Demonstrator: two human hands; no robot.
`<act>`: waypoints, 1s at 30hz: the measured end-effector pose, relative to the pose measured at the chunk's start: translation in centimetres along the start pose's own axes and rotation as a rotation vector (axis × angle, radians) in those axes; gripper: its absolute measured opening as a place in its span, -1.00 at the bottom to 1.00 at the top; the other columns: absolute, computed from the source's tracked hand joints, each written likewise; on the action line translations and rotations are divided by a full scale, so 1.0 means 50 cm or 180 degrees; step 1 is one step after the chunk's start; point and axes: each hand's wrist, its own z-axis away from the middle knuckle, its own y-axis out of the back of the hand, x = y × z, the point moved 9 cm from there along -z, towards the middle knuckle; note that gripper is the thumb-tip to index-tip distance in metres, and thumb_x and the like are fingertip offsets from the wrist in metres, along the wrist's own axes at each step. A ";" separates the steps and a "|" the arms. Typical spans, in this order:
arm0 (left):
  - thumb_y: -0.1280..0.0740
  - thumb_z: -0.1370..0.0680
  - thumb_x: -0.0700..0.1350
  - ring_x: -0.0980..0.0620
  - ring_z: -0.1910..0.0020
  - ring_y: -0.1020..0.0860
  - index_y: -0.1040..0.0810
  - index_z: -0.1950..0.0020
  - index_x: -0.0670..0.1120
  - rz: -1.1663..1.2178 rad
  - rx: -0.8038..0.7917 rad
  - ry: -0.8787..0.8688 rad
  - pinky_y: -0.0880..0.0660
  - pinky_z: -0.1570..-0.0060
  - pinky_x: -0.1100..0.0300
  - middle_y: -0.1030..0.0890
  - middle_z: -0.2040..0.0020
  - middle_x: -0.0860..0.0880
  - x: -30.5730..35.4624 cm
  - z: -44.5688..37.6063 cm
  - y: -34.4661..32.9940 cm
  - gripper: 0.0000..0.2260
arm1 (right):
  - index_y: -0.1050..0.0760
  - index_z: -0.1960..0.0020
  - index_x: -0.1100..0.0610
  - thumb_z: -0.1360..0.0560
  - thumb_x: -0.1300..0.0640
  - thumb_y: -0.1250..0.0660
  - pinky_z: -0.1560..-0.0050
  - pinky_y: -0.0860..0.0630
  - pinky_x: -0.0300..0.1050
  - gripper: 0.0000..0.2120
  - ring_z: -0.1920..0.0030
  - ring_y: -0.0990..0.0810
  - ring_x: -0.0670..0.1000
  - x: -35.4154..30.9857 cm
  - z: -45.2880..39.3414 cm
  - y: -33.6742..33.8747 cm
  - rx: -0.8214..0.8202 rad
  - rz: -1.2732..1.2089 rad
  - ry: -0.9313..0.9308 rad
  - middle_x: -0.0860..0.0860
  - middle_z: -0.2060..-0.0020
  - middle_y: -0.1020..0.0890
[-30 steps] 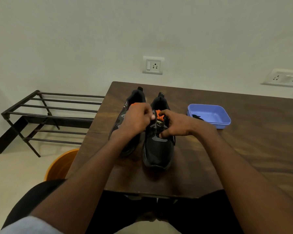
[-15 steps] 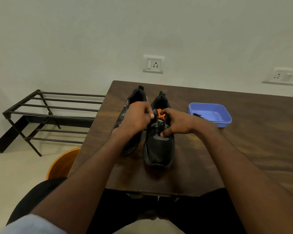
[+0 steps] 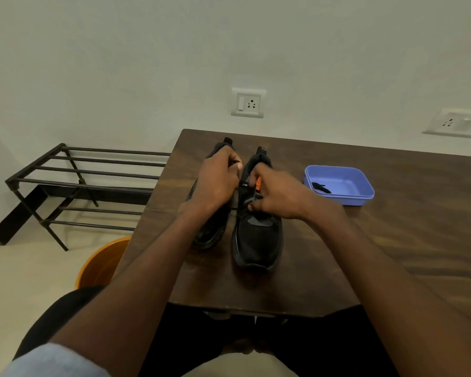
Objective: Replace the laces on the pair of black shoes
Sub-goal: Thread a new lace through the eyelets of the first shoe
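Two black shoes stand side by side on the dark wooden table (image 3: 392, 240), toes toward me. My right hand (image 3: 278, 197) lies over the laced part of the right shoe (image 3: 256, 240), fingers curled and pinching a black lace beside the orange tongue tab (image 3: 258, 183). My left hand (image 3: 218, 180) is fisted above the left shoe (image 3: 210, 232), gripping a thin black lace that runs down toward the right shoe. The left shoe is mostly hidden behind my left hand and forearm.
A blue plastic tray (image 3: 340, 197) holding a black lace (image 3: 320, 187) sits on the table right of the shoes. A black metal shoe rack (image 3: 79, 183) stands left against the wall. An orange bucket (image 3: 101, 265) is on the floor beside the table's left edge.
My left hand has risen a little away from me, drawing the lace up. My right hand has stayed on the right shoe's laces.
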 end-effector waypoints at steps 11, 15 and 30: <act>-0.43 -0.57 -0.12 0.04 0.18 -0.63 -0.69 0.04 -0.03 -0.1445 0.0169 -0.0025 -0.65 0.03 -0.01 -0.66 0.17 0.01 -0.009 -0.009 0.066 -0.96 | -0.60 0.21 0.20 -0.50 -0.10 -0.52 0.12 -0.69 0.07 -0.64 0.22 -0.71 0.11 0.013 0.006 0.002 0.0443 -0.0586 -0.0822 0.11 0.27 -0.70; -0.44 -0.57 -0.06 -0.02 0.14 -0.63 -0.68 0.04 -0.04 -0.1802 0.0076 0.0196 -0.61 0.01 0.01 -0.66 0.17 -0.02 -0.016 -0.003 0.090 -0.92 | -0.65 0.08 0.19 -0.46 0.04 -0.57 0.14 -0.61 -0.04 -0.77 0.21 -0.72 0.01 0.040 0.047 0.028 0.0384 -0.2310 -0.1225 0.11 0.15 -0.76; -0.31 -0.66 0.09 0.08 -0.16 -0.57 -0.62 -0.23 0.03 -0.0467 -0.0439 0.0233 -0.41 -0.35 -0.11 -0.66 -0.12 0.06 0.036 0.009 0.060 -0.77 | -0.49 0.10 0.09 -0.55 0.27 -0.40 0.25 -0.59 -0.12 -0.87 0.39 -0.55 -0.07 0.052 0.085 0.129 0.0761 -0.4360 -0.0450 0.02 0.23 -0.60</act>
